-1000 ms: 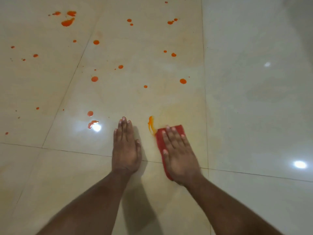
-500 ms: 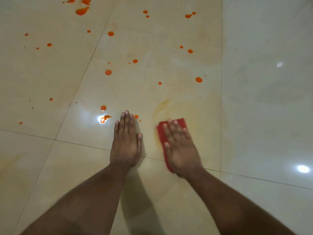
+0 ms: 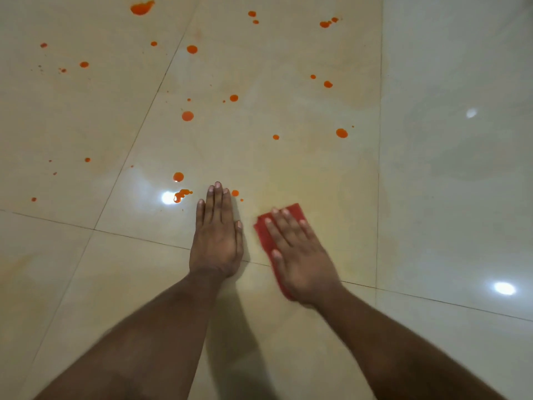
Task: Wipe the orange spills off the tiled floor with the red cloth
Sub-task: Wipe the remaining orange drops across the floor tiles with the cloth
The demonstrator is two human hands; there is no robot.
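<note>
On the floor, under the right hand, lies the cloth, pinned flat by straight, spread fingers, its red edges showing past fingertips and thumb. Just beside it the left hand rests flat on the tile, fingers together. Spills dot the tiles beyond both hands.

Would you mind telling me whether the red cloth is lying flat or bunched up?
Flat: the red cloth lies smooth on the floor under the right hand, whose straight fingers press it.
</note>
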